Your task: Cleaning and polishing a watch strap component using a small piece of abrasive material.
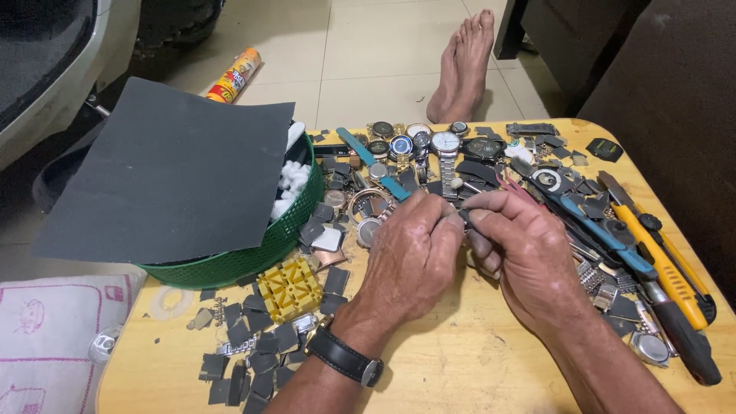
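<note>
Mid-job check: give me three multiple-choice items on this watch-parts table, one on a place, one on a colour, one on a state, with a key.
1. Where does the dark grey sheet of sandpaper lie?
A. across the round green plastic basket
B. under the yellow-handled utility knife
C. on the floor

2. What colour is the small square ribbed plastic block by the basket?
A. red
B. yellow
C. white

3. How do the left hand and right hand stand?
A. both flat and open
B. far apart at the wooden table edges
C. together, fingers pinched around something small

Key: 1 A, the sheet covers the basket's top. 2 B, plainly yellow. 3 C, the fingertips meet at the middle of the table; the held piece is too small to identify.
</note>
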